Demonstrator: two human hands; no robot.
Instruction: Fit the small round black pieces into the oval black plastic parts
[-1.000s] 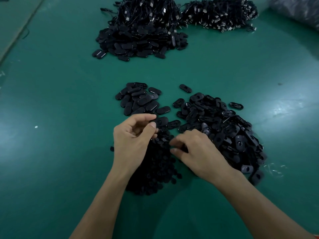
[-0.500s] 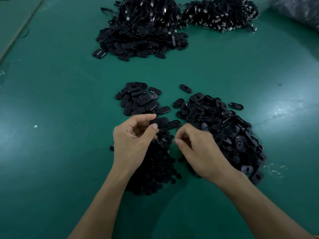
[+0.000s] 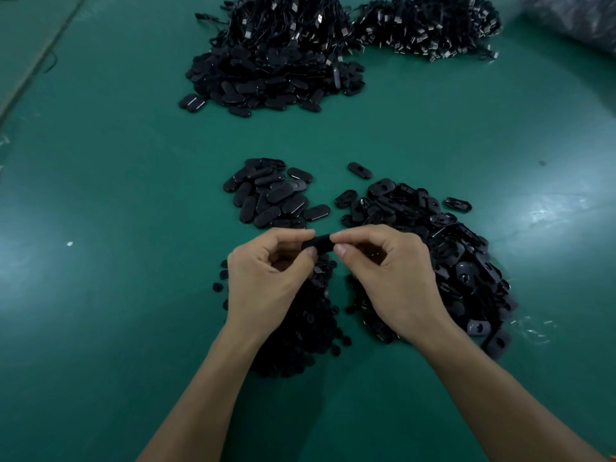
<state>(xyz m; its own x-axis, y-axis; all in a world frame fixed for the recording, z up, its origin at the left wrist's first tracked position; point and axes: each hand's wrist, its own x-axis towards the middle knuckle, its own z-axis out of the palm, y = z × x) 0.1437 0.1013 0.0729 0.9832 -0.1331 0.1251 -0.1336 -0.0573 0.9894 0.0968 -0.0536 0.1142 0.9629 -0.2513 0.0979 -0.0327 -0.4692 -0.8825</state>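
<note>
Left hand (image 3: pixel 266 281) and right hand (image 3: pixel 390 278) each pinched one end of a single oval part (image 3: pixel 318 245) between them, above one uncountable heap of round pieces (image 3: pixel 300 331).

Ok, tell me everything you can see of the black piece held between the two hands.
The oval black part looks like dull moulded plastic, and only its middle shows. It is held roughly level, long axis left to right. The left hand pinches one end between thumb and forefinger, the right hand the other. It hangs above the heap of small round pieces. Whether a round piece sits in it cannot be told.
</note>
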